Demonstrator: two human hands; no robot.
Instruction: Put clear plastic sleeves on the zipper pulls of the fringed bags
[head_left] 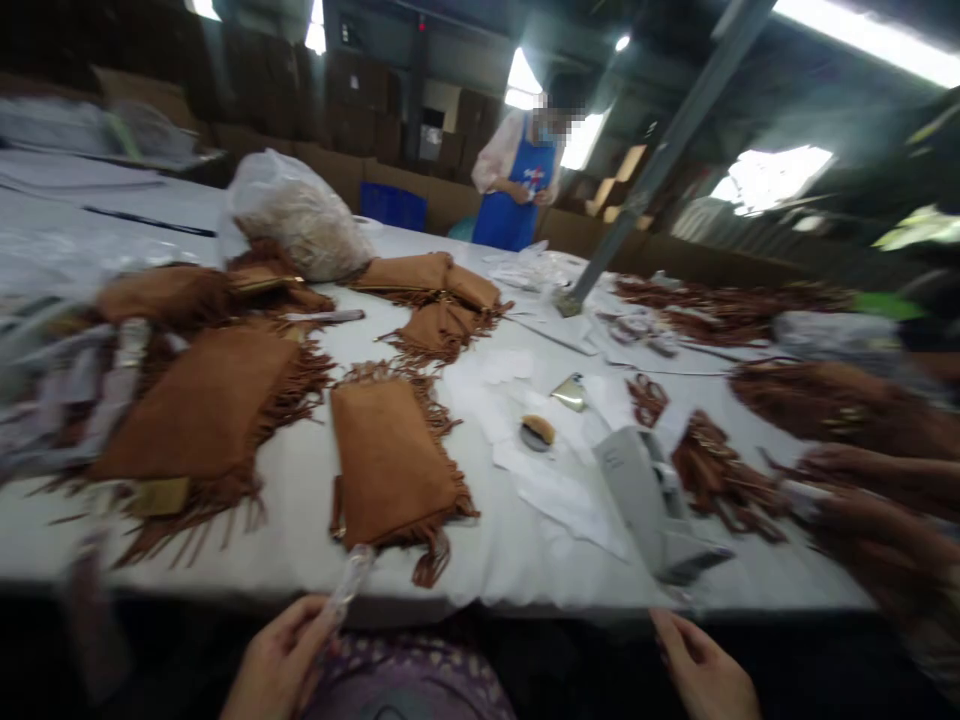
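Note:
My left hand [289,650], at the near table edge, is closed on a narrow clear plastic-wrapped strip [352,583]. The strip's tip reaches the lower edge of a brown fringed suede pouch [394,455], which lies flat in front of me. My right hand [701,660] is at the table edge to the right, its fingers pinched together; what they hold, if anything, cannot be made out. Just beyond it stands a grey-white tape dispenser [637,495]. Left of the pouch lies a larger brown fringed bag [210,400].
More brown fringed bags [442,300] lie farther back, beside a stuffed plastic sack [296,215]. White paper sheets [562,495] carry a small brush [537,432]. A slanted metal post [667,150] rises from the table. A co-worker's hands [862,490] handle brown pieces at right; a person in a blue apron [517,200] stands behind.

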